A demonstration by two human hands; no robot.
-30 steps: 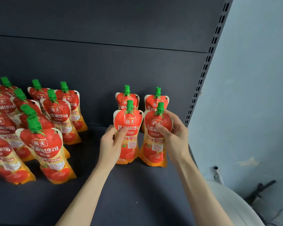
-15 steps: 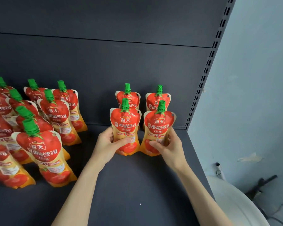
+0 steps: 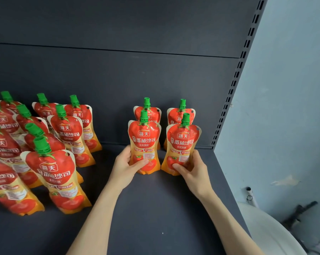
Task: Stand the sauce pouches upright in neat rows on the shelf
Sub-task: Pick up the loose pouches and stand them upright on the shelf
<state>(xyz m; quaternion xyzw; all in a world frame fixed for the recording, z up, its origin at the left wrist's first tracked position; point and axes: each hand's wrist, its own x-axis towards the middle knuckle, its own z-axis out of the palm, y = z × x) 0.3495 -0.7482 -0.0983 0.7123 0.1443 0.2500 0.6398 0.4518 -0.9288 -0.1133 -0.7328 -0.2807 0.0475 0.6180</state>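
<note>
A red-and-orange plastic sauce pouch with a green screw cap, the left front pouch, stands upright near the right end of the dark grey shelf. The left hand grips it low down, thumb across its front. Just beside it, the right front pouch, of the same kind, leans slightly rightward. The right hand grips it near the base, thumb on the front. Directly behind each stands another such pouch, the left rear pouch and the right rear pouch, close to the dark back panel. Well apart to the left, a crowd of like pouches stands in loose, tilted rows. A slotted dark upright borders the shelf on the right, with a pale blue wall beyond it and a white rounded object below.
</note>
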